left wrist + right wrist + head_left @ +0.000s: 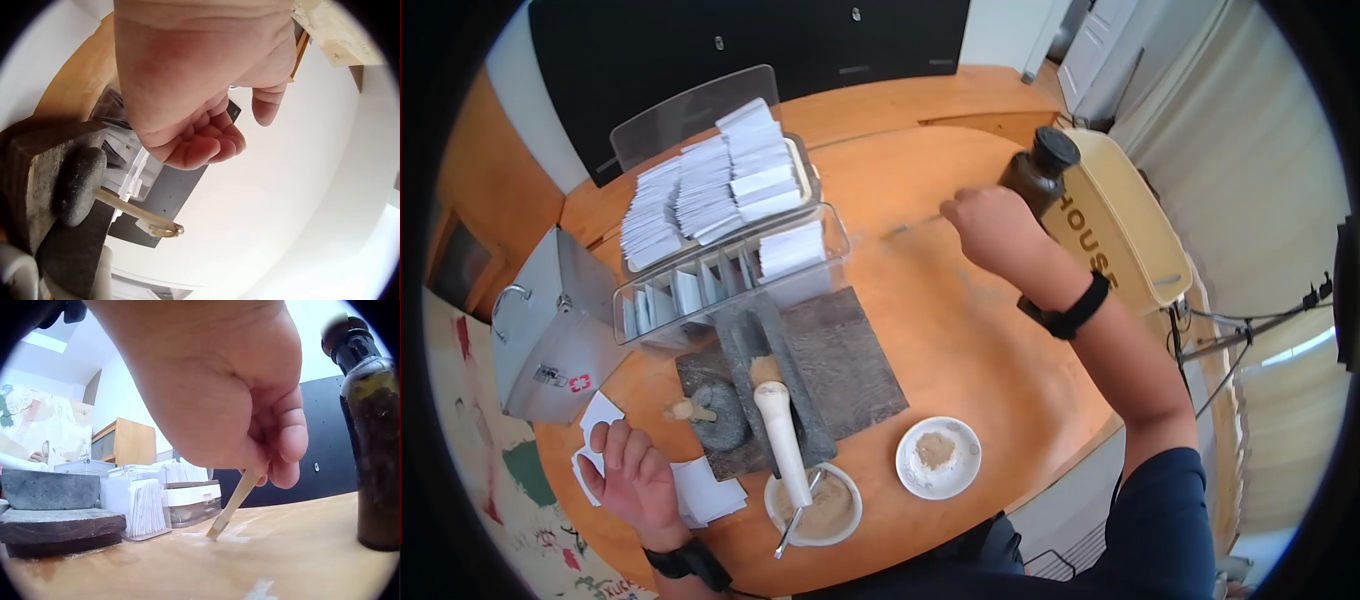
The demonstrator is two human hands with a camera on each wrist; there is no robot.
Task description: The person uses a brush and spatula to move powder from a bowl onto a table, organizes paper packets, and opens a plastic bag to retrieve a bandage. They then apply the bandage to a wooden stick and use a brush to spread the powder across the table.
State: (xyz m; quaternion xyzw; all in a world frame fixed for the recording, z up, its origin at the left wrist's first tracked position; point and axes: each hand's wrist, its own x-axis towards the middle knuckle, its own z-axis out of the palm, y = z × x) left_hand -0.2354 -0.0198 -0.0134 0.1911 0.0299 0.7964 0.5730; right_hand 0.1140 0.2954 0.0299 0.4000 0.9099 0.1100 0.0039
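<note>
My right hand (995, 230) pinches a small flat brush (234, 503) with a pale handle. Its bristle end meets the wooden tabletop (300, 525), among whitish powder smears. A dark bottle (1032, 178) with a black stopper stands just beyond this hand. My left hand (637, 475) hangs with loosely bent fingers and holds nothing, above white paper slips (703, 490). Beside it is a small round stone mortar (722, 418) with a wooden-handled tool (134, 209) across it.
A stone trough (810, 425) with a white pestle (778, 420) lies on a dark slab (850, 350). Nearer me are a powder bowl (855, 520) with a spoon and a white dish (908, 480). Boxes of paper packets (690, 185), a metal case (550, 330) and a cream bin (1135, 200) surround them.
</note>
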